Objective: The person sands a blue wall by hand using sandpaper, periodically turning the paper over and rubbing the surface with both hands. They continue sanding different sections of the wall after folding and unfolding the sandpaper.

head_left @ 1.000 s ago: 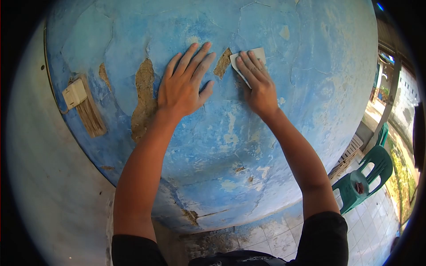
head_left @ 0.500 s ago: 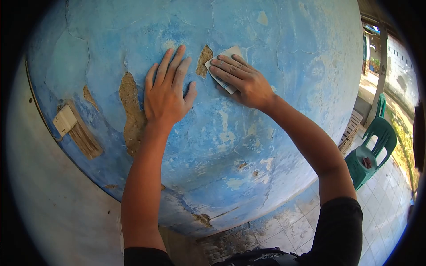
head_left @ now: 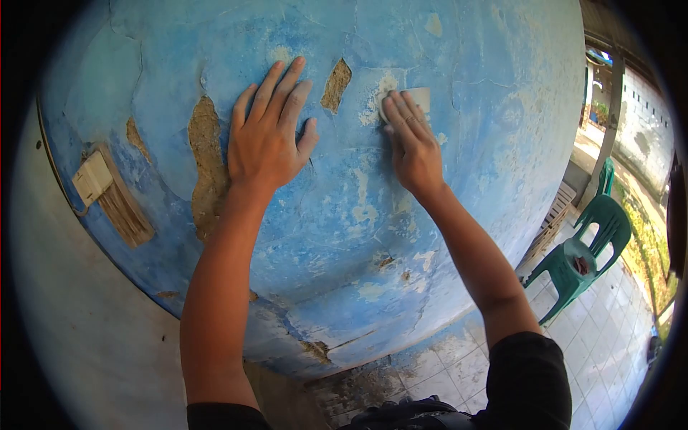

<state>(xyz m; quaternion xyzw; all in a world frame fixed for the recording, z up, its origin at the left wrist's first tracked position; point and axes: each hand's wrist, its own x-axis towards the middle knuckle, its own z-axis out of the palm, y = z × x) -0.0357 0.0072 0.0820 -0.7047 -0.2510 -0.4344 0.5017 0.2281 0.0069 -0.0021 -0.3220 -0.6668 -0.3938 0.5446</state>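
My left hand (head_left: 269,136) lies flat on the blue wall (head_left: 337,236), its fingers stretched up and the thumb apart; it holds nothing. To its right, my right hand (head_left: 414,143) presses a pale sheet of sandpaper (head_left: 421,99) against the wall, fingers together over it. Only the sheet's upper right part shows; the rest is under the fingers. Beside the sheet is a whitish worn patch (head_left: 380,93) in the paint. Between the hands, higher up, a chipped hole (head_left: 336,86) bares brown plaster. A longer bare strip (head_left: 206,165) runs left of my left hand.
A cream switch box (head_left: 93,178) on a wooden block (head_left: 127,215) is fixed at the wall's left. Green plastic chairs (head_left: 602,222) stand at right on the tiled floor (head_left: 595,322), with small items on one seat. Beyond is a bright outdoor opening.
My right hand has slid right with the sandpaper and turned more upright, uncovering the whitish patch. My left hand stays flat on the wall. The view has shifted slightly.
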